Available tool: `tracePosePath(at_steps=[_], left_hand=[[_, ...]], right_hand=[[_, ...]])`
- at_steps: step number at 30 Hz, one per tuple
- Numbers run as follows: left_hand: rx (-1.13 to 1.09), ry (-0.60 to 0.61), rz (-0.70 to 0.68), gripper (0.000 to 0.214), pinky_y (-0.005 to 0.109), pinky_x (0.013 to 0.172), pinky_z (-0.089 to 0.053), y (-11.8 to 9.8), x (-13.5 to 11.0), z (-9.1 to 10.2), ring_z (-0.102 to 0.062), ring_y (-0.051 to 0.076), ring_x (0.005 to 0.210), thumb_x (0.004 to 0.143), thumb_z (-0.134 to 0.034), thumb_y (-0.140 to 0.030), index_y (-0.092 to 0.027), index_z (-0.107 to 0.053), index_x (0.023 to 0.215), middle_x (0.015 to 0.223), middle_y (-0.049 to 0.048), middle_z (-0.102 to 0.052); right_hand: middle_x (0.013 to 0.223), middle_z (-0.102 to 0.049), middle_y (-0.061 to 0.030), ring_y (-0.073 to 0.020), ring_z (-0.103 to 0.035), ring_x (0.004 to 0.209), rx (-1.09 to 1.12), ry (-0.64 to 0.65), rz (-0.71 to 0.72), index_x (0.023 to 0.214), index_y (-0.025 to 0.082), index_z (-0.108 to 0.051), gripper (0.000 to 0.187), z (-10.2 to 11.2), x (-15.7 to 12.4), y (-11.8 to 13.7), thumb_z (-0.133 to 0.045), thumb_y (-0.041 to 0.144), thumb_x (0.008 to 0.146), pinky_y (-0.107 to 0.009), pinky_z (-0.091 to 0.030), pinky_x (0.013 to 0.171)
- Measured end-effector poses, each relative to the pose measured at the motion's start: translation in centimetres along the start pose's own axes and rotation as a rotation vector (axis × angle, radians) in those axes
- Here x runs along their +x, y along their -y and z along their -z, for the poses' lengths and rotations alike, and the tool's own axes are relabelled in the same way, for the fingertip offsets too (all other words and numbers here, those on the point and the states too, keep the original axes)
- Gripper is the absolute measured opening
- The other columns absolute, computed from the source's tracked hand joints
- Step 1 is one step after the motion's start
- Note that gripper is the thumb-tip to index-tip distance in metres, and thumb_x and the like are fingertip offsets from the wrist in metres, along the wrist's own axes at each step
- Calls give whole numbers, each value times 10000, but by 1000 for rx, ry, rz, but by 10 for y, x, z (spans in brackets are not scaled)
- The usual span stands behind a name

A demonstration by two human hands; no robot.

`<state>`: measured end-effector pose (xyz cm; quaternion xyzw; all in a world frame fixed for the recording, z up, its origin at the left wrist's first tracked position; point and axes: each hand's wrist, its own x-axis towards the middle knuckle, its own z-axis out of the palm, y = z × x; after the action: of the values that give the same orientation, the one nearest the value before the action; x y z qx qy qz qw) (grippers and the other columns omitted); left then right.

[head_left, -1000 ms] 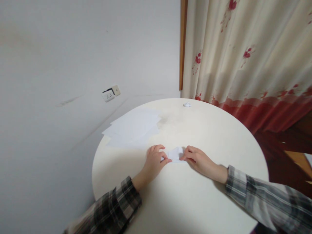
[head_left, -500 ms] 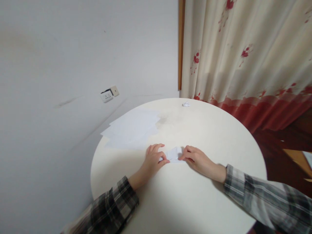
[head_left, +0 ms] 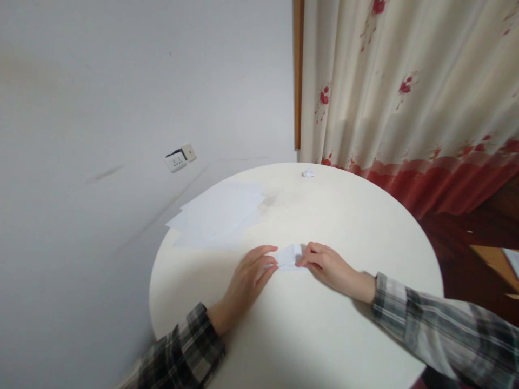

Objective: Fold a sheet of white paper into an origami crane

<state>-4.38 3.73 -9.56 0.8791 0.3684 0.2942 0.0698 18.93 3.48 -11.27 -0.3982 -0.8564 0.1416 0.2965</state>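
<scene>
A small folded piece of white paper lies on the round white table between my two hands. My left hand rests flat on the table with fingers stretched out, fingertips touching the paper's left edge. My right hand has its fingers curled and pressed down on the paper's right side. Both forearms wear plaid sleeves.
A loose stack of white sheets lies at the table's back left, overhanging the edge. A small crumpled paper ball sits at the far rim. A floral curtain hangs behind; a wall socket is on the left.
My left hand has flattened and stretched its fingers out, sliding back slightly from the paper. The right hand stays pressed on the paper.
</scene>
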Motion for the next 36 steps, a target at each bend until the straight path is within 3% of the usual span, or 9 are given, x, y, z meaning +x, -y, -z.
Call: tracePosePath(at_steps=[4,9,18,26,32,36], left_hand=[[64,301,-157,436,384,1039,-315,-14,-6,-7,-339,205,1270,900,-417,-323,-156,-349,1297,1359,112,-402],[142,489,-118,653,408,1071,-251,-18,-10,-11,-205,236,1334,878,-377,-498,-112,-204,1376,1439,149,-246],[189,493,-88,637,395,1072,-246,-16,-11,-7,-225,228,1329,878,-362,-510,-122,-238,1368,1435,139,-262],[269,409,-44,607,399,1056,-284,-10,-26,1,-247,233,1321,894,-341,-486,-112,-244,1362,1421,150,-290],[269,454,-40,618,415,1056,-276,-4,-26,8,-224,228,1329,895,-317,-502,-117,-227,1369,1430,146,-269],[299,447,-35,602,457,1059,-247,-5,-18,9,-253,247,1317,883,-343,-514,-119,-299,1335,1411,152,-311]], right_hand=[[805,-559,-41,-145,-504,761,3,-2,2,873,205,-652,183,1,0,1,-490,127,841,-258,-382,678],[809,-546,-49,-153,-485,765,-48,14,22,923,207,-651,215,6,-2,4,-469,121,847,-271,-375,680],[870,-525,-62,-167,-448,799,-240,127,123,1109,249,-591,315,12,-9,3,-447,121,860,-299,-358,691],[868,-521,-65,-165,-444,787,-272,116,127,1122,256,-586,314,10,-8,3,-434,136,876,-301,-360,690],[889,-523,-83,-178,-442,802,-353,132,175,1168,231,-555,352,12,-7,4,-417,108,869,-308,-367,685],[919,-531,-106,-193,-435,806,-445,169,233,1210,182,-512,348,15,-5,7,-385,136,890,-318,-374,677]])
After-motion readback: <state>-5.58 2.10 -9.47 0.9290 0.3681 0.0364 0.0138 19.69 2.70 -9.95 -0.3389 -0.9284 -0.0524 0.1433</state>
